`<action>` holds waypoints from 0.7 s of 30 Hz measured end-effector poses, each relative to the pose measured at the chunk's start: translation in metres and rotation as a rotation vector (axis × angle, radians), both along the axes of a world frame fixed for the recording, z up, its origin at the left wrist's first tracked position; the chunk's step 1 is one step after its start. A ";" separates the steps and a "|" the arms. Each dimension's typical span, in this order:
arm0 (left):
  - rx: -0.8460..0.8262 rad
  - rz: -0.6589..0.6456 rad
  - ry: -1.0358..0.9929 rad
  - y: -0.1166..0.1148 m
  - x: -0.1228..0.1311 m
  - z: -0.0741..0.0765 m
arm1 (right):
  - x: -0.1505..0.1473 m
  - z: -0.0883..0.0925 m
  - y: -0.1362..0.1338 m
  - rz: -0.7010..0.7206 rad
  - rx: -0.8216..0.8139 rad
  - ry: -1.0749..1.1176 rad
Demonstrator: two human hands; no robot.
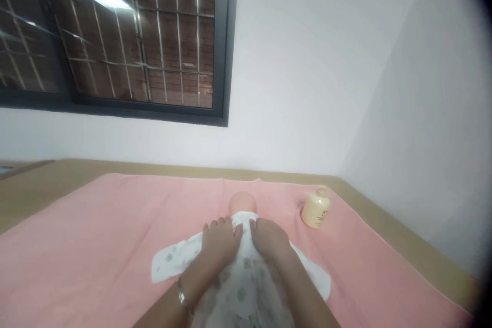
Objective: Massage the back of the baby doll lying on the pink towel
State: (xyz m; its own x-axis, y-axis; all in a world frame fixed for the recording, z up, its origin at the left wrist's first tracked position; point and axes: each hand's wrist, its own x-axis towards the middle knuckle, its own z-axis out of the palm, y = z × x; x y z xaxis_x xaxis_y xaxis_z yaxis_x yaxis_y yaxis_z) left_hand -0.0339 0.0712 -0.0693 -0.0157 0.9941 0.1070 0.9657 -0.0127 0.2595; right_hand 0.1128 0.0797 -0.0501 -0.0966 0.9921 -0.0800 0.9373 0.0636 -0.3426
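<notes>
A baby doll, its smooth bald head (242, 202) toward the wall, lies on a pink sheet in the middle of the view. It wears a white baby gown (246, 282) printed with small green shapes, the sleeves spread to both sides. My left hand (222, 240) grips the gown at the left shoulder, thumb toward the middle. At the opposite shoulder, my right hand (270, 237) is curled on the cloth close to the neckline. My forearms cover parts of both sleeves. The gown's lower part is blurred near the bottom edge.
The pink sheet (96, 230) covers much of a tan surface (77, 177) that borders white walls. A cream pump bottle (315, 210) stands on the sheet to the right of the doll. A dark-framed barred window (225, 51) is at the upper left.
</notes>
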 end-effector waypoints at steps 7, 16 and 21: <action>-0.085 -0.036 -0.118 0.010 -0.008 0.007 | -0.010 0.007 -0.013 0.043 0.102 -0.034; 0.019 -0.038 0.053 -0.006 0.003 0.006 | 0.010 -0.005 0.010 0.117 -0.032 0.182; -0.158 -0.070 -0.194 0.010 -0.014 0.010 | 0.007 0.013 -0.013 0.177 0.001 0.142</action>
